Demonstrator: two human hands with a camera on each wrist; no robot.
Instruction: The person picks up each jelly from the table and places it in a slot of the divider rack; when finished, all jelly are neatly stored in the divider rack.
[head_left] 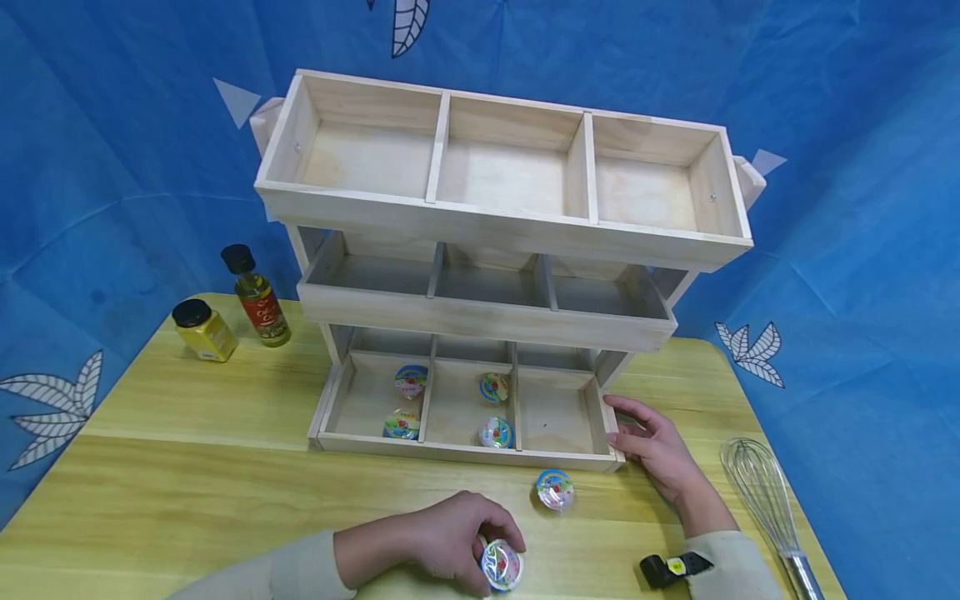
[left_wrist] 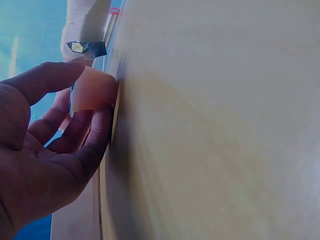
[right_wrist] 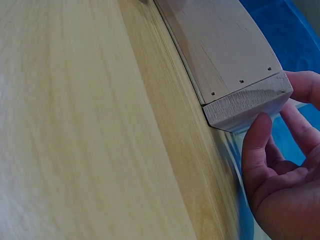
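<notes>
My left hand (head_left: 457, 537) pinches a jelly cup (head_left: 502, 566) between thumb and fingers, low over the table front. In the left wrist view the same small cup looks pale pink, its base close to the wood. A second jelly cup (head_left: 555, 490) lies on the table before the rack. My right hand (head_left: 660, 446) rests against the right end of the wooden rack's bottom tray (head_left: 465, 454), thumb and index finger touching its side. Two jelly cups (head_left: 411, 381) lie in that tray's left compartment. Its middle compartment has two more jelly cups (head_left: 496, 432).
The three-tier wooden rack (head_left: 502, 221) stands at the table's back, each tier split into three compartments. An oil bottle (head_left: 262, 308) and a yellow jar (head_left: 206, 332) stand at the left. A wire whisk (head_left: 767, 496) lies along the right table edge. Blue cloth (head_left: 847, 167) hangs behind.
</notes>
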